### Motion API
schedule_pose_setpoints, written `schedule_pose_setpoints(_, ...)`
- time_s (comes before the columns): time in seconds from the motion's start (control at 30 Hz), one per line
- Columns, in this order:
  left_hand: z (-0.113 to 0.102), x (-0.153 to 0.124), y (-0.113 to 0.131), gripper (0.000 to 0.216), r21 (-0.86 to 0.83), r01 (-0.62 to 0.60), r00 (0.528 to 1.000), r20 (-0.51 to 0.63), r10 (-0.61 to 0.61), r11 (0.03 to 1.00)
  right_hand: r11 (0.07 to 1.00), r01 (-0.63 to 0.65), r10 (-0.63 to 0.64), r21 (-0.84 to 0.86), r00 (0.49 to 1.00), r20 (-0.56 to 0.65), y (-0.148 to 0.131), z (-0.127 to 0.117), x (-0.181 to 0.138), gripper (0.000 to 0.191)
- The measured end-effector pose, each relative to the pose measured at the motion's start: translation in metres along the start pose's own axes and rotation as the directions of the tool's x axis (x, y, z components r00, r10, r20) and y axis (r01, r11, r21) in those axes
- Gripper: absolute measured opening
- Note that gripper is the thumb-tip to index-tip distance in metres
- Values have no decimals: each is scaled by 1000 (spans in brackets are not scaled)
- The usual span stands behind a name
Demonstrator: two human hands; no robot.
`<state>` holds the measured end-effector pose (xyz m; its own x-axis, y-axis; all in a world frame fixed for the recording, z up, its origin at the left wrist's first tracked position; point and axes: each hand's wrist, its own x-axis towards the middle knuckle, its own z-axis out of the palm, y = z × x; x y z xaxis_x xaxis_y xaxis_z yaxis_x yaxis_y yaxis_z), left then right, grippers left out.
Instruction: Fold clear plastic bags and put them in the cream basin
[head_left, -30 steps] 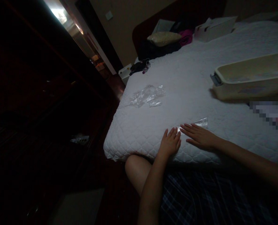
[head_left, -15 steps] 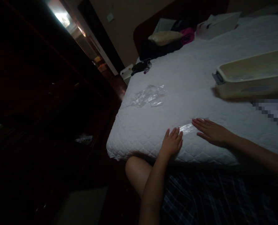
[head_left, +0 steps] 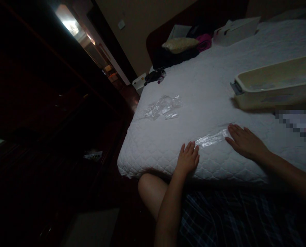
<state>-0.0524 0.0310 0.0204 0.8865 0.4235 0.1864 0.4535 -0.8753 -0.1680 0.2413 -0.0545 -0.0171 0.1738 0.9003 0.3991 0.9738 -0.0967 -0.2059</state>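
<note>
A long, narrow strip of clear plastic film, perhaps a folded bag (head_left: pixel 211 139), lies flat on the white quilted bed (head_left: pixel 153 151) near its front edge. My left hand (head_left: pixel 188 157) rests palm down at the strip's left end, fingers stretched out. At the right end lies my right hand (head_left: pixel 245 141), also flat, with its fingertips at the plastic. Neither hand grips anything. Farther back on the bed spreads a crumpled piece of clear plastic (head_left: pixel 164 108).
To the right stands a cream plastic bin (head_left: pixel 276 99) with a grey latch. Toward the headboard are a white box (head_left: pixel 236 32), a beige cushion-like bundle (head_left: pixel 181 45) and a pink roll (head_left: pixel 203 42). Dark furniture (head_left: pixel 39 103) fills the left side.
My right hand has slid to the right along the plastic strip, so more of the strip shows between my hands. My left hand has stayed nearly in place.
</note>
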Motion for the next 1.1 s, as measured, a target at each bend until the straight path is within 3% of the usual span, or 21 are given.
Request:
schedule_pose_setpoints(0.2, -1, 1, 1, 46, -24, 18, 1000, -5, -18, 1000, 998, 27, -19, 51, 987, -162, -33, -24, -1, 70)
schedule_pose_setpoints(0.37, -5, 4, 5, 47, -14, 19, 1000, 7, -18, 1000, 940, 330, -325, 87, 944, -61, -89, -2, 5, 69)
schedule_pose_setpoints(0.5, -6, 3, 4, 49, -13, 15, 999, 33, -15, 1000, 898, 416, -423, 141, 906, 20, -108, 23, 8, 69)
schedule_pose_setpoints(0.77, -3, 1, 4, 47, -10, 1, 1000, 7, -1, 1000, 868, 456, -477, 197, 875, 78, -76, 25, 9, 65)
schedule_pose_setpoints(0.97, -2, 1, 3, 46, -17, -9, 1000, 0, 9, 1000, 944, 306, -319, 120, 941, 109, -31, 18, 12, 62)
schedule_pose_setpoints(1.1, -1, 2, 3, 46, -22, -5, 1000, -1, 5, 1000, 954, 274, -289, 125, 948, 131, -19, 12, 11, 62)
